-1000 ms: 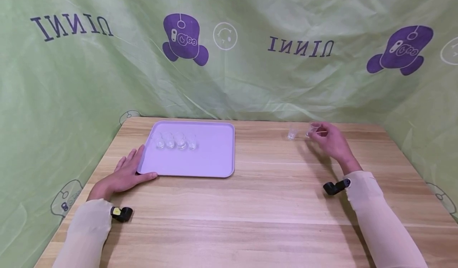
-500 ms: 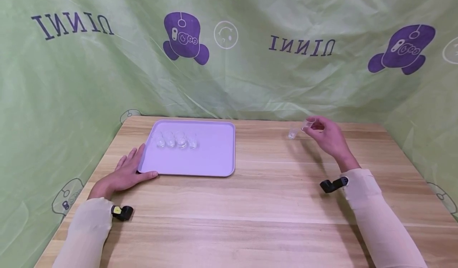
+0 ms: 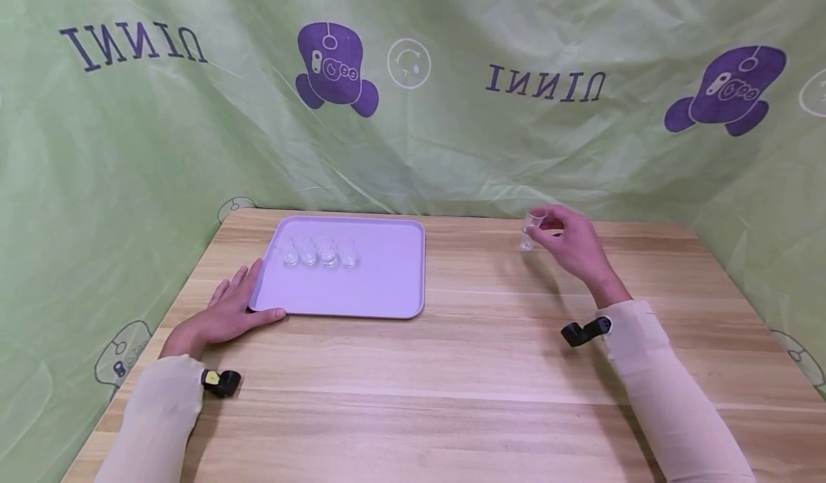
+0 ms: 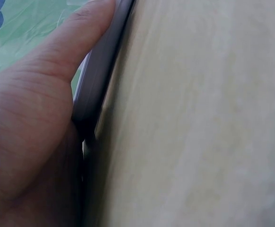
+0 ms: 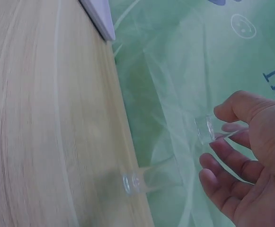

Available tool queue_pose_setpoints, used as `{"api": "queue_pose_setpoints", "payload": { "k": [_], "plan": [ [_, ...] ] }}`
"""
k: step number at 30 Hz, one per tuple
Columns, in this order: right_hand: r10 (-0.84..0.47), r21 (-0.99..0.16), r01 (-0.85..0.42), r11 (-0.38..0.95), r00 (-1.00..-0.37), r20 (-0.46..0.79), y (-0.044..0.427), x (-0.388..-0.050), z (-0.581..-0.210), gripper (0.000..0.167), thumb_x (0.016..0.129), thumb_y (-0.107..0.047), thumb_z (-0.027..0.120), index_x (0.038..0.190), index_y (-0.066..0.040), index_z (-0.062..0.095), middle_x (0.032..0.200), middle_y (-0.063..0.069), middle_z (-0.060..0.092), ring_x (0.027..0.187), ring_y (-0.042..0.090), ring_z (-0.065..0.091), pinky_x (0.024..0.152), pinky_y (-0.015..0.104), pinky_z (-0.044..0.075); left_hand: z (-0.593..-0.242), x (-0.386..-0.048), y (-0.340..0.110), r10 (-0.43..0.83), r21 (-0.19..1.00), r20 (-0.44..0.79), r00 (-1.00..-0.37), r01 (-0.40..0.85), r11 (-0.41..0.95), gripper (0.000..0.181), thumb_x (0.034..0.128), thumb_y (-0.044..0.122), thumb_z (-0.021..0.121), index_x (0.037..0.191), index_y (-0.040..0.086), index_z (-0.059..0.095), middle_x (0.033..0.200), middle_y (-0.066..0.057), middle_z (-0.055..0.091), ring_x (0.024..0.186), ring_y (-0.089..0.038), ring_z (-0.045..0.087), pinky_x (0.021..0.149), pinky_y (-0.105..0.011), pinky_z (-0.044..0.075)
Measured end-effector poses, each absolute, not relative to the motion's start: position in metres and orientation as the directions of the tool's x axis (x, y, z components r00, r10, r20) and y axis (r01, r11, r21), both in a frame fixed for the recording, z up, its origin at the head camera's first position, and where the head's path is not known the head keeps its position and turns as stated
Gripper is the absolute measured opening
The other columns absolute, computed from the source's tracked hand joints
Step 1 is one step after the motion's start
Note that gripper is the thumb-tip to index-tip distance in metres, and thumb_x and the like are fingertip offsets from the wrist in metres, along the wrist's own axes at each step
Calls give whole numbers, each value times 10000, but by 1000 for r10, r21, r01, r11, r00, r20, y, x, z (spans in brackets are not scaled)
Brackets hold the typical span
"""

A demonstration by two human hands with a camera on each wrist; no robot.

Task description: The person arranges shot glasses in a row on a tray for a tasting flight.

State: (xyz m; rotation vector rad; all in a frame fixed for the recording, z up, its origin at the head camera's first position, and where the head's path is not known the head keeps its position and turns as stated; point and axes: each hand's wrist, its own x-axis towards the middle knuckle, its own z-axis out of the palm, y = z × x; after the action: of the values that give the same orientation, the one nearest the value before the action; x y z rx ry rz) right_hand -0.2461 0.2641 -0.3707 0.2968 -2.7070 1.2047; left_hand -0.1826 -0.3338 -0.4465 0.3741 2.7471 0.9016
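Note:
My right hand (image 3: 571, 243) pinches a small clear shot glass (image 5: 205, 129) between thumb and fingers, off the table. Below it another shot glass (image 5: 133, 183) stands upright on the table; in the head view the two overlap. My left hand (image 3: 222, 316) lies at the near left corner of a light purple tray (image 3: 387, 282), fingers straight along its left side. In the left wrist view the thumb (image 4: 75, 40) touches the tray's edge. Several clear shot glasses (image 3: 328, 254) stand in a row on the tray's left part.
The wooden table (image 3: 413, 383) reaches back to a green printed curtain (image 3: 445, 160), which also hangs at both sides. Bare wood lies between the tray and the standing glass.
My right hand has lifted the shot glass from the table and moved it left, over the other glass. The left hand and the tray have stayed put.

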Motion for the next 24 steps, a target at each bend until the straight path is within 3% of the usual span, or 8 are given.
{"api": "queue_pose_setpoints", "payload": {
  "k": [5, 11, 18, 24],
  "plan": [
    [-142, -726, -262, 636, -964, 223, 252, -248, -370, 394, 984, -189, 734, 1332, -26, 650, 1111, 169, 693, 1071, 336, 659, 745, 253, 539, -446, -183, -333, 294, 583, -145, -945, 158, 797, 1161, 942, 585, 668, 1640, 80, -110, 1695, -238, -19, 1539, -398, -143, 1186, -591, -136],
    [-191, -729, -304, 613, -953, 237, 238, -253, -368, 378, 972, -167, 747, 1310, -21, 661, 1119, 161, 702, 1045, 335, 672, 735, 310, 560, -435, -179, -328, 302, 581, -171, -938, 152, 799, 1154, 952, 518, 688, 1623, 8, -99, 1675, -290, -21, 1523, -462, -133, 1174, -640, -116],
    [-228, -733, -319, 600, -947, 226, 217, -261, -367, 367, 969, -164, 750, 1298, -27, 662, 1158, 162, 691, 1061, 323, 662, 828, 445, 552, -434, -180, -327, 301, 574, -169, -938, 155, 804, 1161, 949, 526, 689, 1621, 0, -99, 1674, -293, -21, 1520, -471, -131, 1173, -641, -117],
    [-261, -756, -327, 567, -942, 212, 195, -265, -370, 341, 960, -158, 759, 1272, -45, 683, 1174, 133, 681, 1059, 296, 653, 856, 455, 552, -438, -179, -330, 309, 591, -141, -940, 170, 788, 1147, 955, 519, 685, 1623, 3, -91, 1674, -293, -20, 1519, -465, -143, 1171, -626, -142]
  ]
}}
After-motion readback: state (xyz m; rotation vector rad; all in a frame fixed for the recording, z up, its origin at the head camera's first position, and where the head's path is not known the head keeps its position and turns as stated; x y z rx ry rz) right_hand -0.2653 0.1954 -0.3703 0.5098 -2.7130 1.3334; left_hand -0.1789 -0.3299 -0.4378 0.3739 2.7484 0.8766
